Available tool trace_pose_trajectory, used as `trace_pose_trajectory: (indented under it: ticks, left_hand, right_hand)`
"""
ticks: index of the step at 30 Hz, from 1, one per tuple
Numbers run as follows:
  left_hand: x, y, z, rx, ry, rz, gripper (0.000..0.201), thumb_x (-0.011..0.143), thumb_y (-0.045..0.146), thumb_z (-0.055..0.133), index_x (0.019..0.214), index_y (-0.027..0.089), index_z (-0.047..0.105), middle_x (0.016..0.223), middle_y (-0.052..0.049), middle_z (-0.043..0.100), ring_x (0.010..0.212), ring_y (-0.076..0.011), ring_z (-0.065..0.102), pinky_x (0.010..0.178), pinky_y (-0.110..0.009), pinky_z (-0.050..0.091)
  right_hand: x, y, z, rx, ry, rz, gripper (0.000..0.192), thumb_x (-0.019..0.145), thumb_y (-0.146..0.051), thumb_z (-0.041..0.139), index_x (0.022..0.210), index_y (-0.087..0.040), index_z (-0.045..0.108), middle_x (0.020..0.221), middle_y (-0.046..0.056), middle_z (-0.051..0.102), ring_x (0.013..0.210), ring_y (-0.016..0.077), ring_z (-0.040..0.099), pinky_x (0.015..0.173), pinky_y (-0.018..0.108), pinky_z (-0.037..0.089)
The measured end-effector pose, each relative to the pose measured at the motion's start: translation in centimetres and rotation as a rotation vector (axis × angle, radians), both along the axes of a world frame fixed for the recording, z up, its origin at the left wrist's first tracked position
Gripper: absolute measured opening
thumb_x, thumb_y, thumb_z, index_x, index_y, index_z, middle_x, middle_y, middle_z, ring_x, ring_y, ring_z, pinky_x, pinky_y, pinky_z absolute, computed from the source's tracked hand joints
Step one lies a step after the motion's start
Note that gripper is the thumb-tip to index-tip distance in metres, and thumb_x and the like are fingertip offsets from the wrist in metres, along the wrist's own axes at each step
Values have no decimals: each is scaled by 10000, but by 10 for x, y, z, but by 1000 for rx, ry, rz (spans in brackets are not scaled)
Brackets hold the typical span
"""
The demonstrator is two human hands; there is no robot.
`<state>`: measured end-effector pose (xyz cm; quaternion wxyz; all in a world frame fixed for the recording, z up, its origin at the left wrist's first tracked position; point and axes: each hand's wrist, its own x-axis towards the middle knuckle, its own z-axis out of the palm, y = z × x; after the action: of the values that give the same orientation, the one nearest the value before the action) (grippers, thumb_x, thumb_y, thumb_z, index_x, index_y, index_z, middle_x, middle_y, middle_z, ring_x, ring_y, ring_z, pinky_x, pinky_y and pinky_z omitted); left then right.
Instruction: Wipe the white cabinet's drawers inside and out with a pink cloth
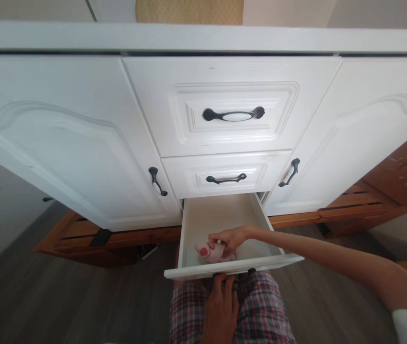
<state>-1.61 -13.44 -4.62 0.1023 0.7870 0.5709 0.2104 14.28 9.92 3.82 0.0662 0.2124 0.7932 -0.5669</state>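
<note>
The bottom drawer of a white cabinet is pulled out over my knees. Inside it, near the front panel, lies a small pale pink-and-white item with a red round patch; I cannot make out its exact kind. My right hand reaches in from the right, its fingers closed round that item and covering part of it. At the outside of the drawer front, my left hand has its fingers hooked on the dark drawer handle. Part of the handle is hidden behind those fingers.
Above are two closed drawers, an upper and a middle one. A left cabinet door and a right cabinet door are closed. The cabinet rests on a wooden base. A yellowish patterned thing is on top.
</note>
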Motion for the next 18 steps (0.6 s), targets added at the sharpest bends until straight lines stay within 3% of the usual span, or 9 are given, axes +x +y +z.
trace_pose_trajectory:
  ticks: [3,7,10,13,16,18]
  left_hand:
    - [1,-2,-8,-22,-10,-10,458,1022,107,463,1414,258,646,1369,-80,691,1167,-188,762,976,-280,642]
    - [11,-9,-17,-51,-6,35,492,997,112,494,1464,227,597,1468,-108,648,1194,-214,757,966,-313,653]
    - [19,-13,-20,-65,-13,98,513,965,89,517,1460,200,592,1499,-121,629,1242,-231,738,1004,-333,641]
    - [21,-14,-19,-60,-10,87,506,969,82,517,1457,187,595,1503,-128,628,1297,-233,712,1047,-334,624]
    - [18,-12,-18,-59,22,76,494,973,94,532,1451,193,609,1498,-134,637,1290,-240,716,1043,-340,629]
    - [16,-10,-19,-59,36,64,484,966,100,551,1433,202,627,1489,-132,649,1246,-236,736,1021,-331,636]
  right_hand:
    - [-58,1,-23,96,166,-32,506,762,-324,851,1134,-223,521,1015,-21,541,875,151,506,749,259,410]
    - [-103,-3,-53,418,219,-140,467,758,-275,884,953,-227,462,1027,2,534,900,156,506,801,269,427]
    - [-104,0,-61,616,252,-114,361,878,-331,824,970,-216,495,1120,57,554,964,183,523,864,299,463]
    - [-94,23,-54,762,229,-67,71,1026,-250,606,1074,-204,579,1229,125,588,1123,244,516,968,374,470]
    - [-84,66,-39,836,175,-54,225,1091,-187,421,1095,-224,643,1289,135,626,1287,279,474,1108,466,422]
    - [-78,98,-28,845,142,-72,291,1092,-156,390,1101,-231,671,1311,117,646,1321,272,484,1165,494,394]
